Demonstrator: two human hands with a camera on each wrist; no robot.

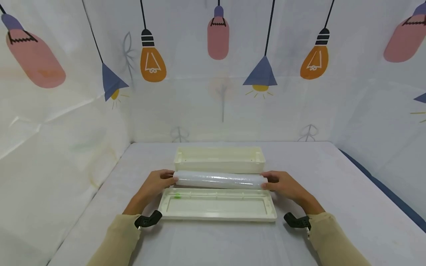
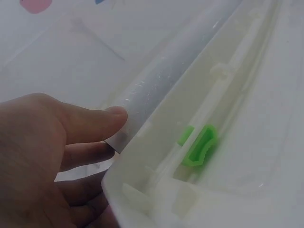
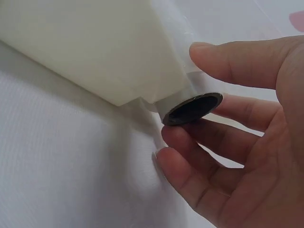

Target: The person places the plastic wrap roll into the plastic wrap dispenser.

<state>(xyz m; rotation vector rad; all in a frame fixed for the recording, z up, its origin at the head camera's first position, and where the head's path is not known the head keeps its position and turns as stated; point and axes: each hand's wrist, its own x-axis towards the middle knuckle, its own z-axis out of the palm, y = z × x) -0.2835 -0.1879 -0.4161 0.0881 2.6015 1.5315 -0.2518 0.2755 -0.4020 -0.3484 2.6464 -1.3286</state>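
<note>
A roll of clear plastic wrap lies crosswise between both hands, between a long cream box and its lid. My left hand grips the roll's left end; the left wrist view shows the thumb on top and fingers beneath. At the other end, my right hand holds the roll, thumb above and fingers curled under the dark hollow core. Behind the roll stands the open box. The shallow lid is in front, inner side up, with a small green slide cutter near its left end.
A white cloth covers the table. White sheets printed with hanging lamps rise at the back and sides. Each wrist carries a black camera mount. A dark blue strip runs along the table's right edge.
</note>
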